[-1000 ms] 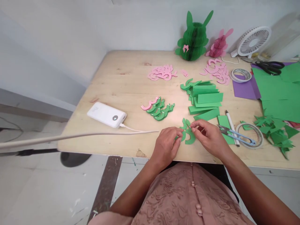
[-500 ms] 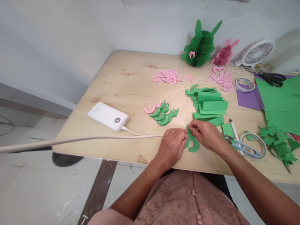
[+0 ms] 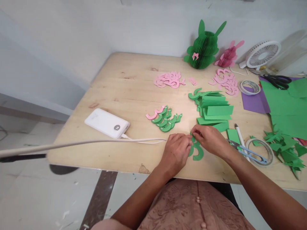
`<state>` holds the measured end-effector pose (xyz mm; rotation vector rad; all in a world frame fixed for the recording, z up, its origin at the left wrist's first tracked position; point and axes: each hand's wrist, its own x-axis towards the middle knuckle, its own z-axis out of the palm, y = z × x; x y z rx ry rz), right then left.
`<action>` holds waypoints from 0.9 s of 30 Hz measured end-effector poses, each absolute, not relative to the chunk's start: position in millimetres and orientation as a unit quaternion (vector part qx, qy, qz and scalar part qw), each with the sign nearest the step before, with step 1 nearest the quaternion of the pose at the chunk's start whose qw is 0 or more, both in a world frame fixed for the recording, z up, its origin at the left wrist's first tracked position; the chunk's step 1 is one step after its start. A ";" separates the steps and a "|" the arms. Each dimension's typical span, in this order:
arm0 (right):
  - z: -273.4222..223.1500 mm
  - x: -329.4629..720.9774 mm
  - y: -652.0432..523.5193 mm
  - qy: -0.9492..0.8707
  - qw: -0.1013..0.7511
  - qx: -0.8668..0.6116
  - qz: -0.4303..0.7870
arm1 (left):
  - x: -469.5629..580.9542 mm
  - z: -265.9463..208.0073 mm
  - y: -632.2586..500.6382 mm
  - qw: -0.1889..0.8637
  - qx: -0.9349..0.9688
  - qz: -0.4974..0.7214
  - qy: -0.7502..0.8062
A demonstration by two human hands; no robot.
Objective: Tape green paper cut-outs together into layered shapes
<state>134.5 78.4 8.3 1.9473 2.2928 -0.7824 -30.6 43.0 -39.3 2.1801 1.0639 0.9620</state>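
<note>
My left hand (image 3: 176, 151) rests on the table near its front edge, fingers curled together at the end of a green curved paper cutout (image 3: 198, 154). From the other side, my right hand (image 3: 208, 139) pinches the upper end of the same green paper between thumb and fingertips. The fingertips of both hands nearly meet, so the exact grip is partly hidden. Just beyond them lies a group of green curved cutouts (image 3: 165, 123) bearing white strips, with a pink curved cutout (image 3: 153, 115) at its left. Green folded paper strips (image 3: 217, 110) lie beyond my right hand.
Right of my hands are a white pen (image 3: 241, 137), blue-handled snips (image 3: 251, 154), a tape roll (image 3: 270, 153) and green scraps (image 3: 287, 153). A white power bank (image 3: 106, 123) with a cable lies left. Green (image 3: 203, 49) and pink paper figures (image 3: 229, 57) and a fan (image 3: 262, 54) stand behind.
The view has shifted slightly, so the table items sit a little lower and further left. Both hands stay at the green cutout with almost the same grip.
</note>
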 end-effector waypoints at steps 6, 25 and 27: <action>7.6 135.5 78.5 0.739 0.017 0.626 -0.249 | -31.3 -37.9 43.3 0.266 0.802 0.362 0.394; 7.0 135.2 81.0 0.746 0.024 0.621 -0.240 | -35.7 -37.9 42.6 0.319 0.765 0.358 0.430; 7.8 135.2 81.6 0.746 0.024 0.621 -0.241 | -35.6 -37.8 42.6 0.320 0.766 0.357 0.429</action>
